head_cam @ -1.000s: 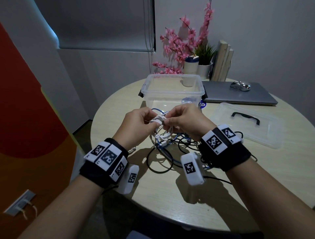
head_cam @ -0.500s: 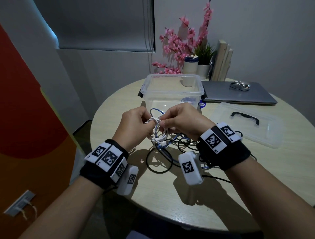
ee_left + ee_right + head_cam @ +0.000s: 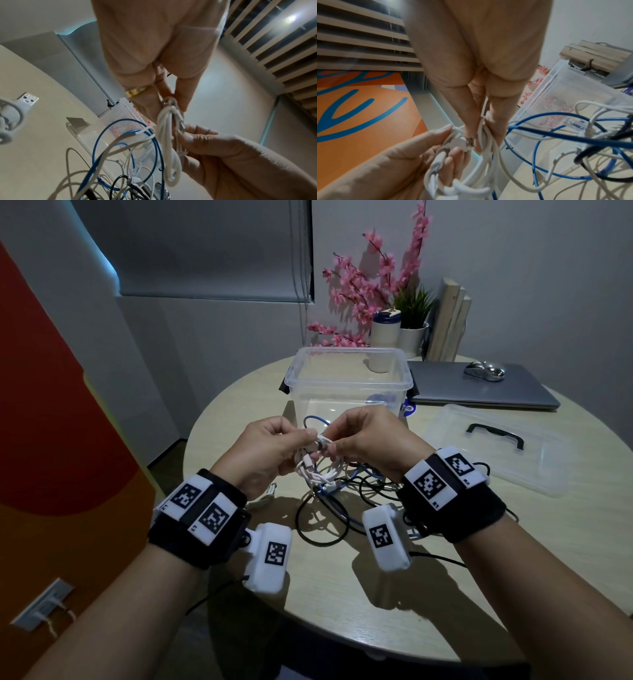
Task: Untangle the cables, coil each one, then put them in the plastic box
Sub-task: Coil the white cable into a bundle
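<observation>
Lid (image 3: 496, 451), laptop (image 3: 479, 393) (closed) beside box (image 3: 349, 381)

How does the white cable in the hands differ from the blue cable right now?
The white cable is bunched in loops, pinched by the left hand and right hand; the blue cable sprawls in wide loose loops, unheld. White looks thicker. Both remain outside the plastic box.

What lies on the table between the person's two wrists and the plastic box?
In the head view, a tangle of blue, black and white cables lies there, before the plastic box.
</observation>
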